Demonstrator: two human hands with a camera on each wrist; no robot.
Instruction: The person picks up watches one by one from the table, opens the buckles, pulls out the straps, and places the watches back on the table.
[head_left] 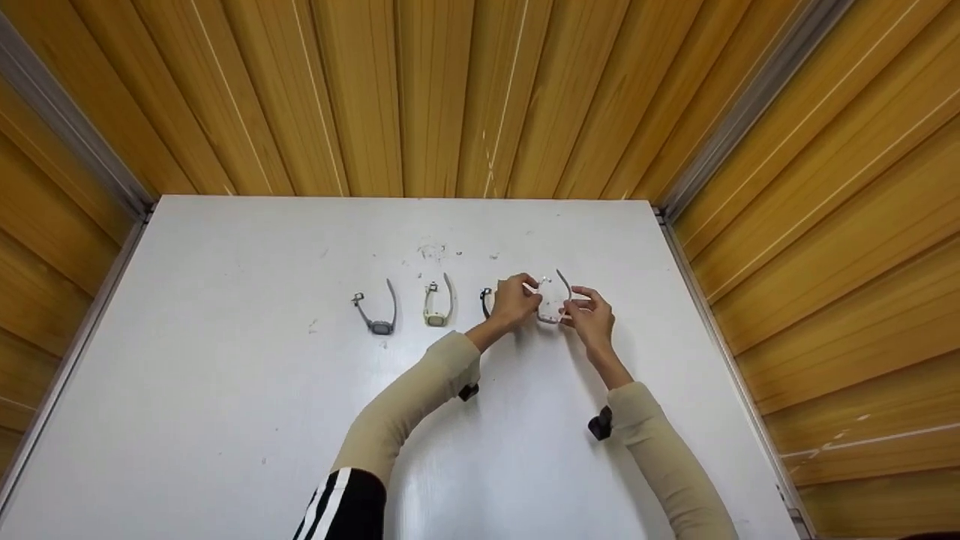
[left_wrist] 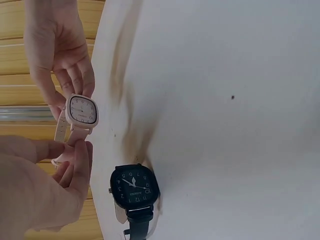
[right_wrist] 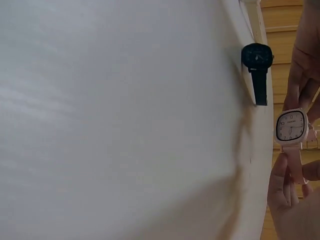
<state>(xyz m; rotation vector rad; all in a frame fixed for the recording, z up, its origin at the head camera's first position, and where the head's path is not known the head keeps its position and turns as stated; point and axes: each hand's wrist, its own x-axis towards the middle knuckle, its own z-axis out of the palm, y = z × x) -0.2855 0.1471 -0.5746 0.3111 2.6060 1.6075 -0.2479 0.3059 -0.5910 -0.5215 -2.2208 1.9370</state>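
A pale pink wristwatch with a rounded square case is held between both hands towards the right of the table. My left hand pinches the strap on one side of the case. On the other side, my right hand grips the strap between thumb and fingers. The watch's white dial and dark ring show in the left wrist view. Just left of it stands a black wristwatch, partly hidden by my left hand in the head view.
Further left on the white table are a pale yellow-green watch and a grey-blue watch, straps pointing to the back. Dark smudges mark the tabletop behind them. Wood-patterned panels rise at the back and sides.
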